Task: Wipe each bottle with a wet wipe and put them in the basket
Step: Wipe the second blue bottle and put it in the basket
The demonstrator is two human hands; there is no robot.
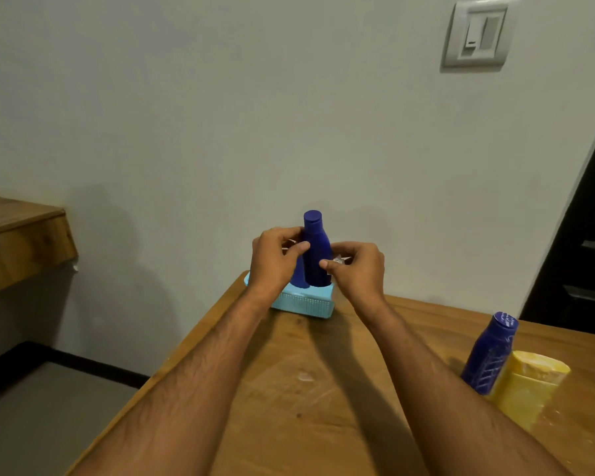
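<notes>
Head view: both forearms extend forward over the wooden surface (pixel 323 389). Left hand (pixel 277 259) grips the upright blue bottle (pixel 316 255) standing in the light-blue basket (pixel 306 304), with white wipe (pixel 291 243) visible behind its fingers. Right hand (pixel 356 269) pinches a crumpled wipe piece (pixel 339 260) against the bottle. Second blue bottle (pixel 490 355) and yellow bottle (pixel 526 386) stand at right, well apart; labels unreadable.

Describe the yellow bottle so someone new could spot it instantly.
Start at the wooden table and go to its right side, nearer than the light blue basket. The yellow bottle stands there against a blue bottle; it alone is yellow and wide-bodied.
</notes>
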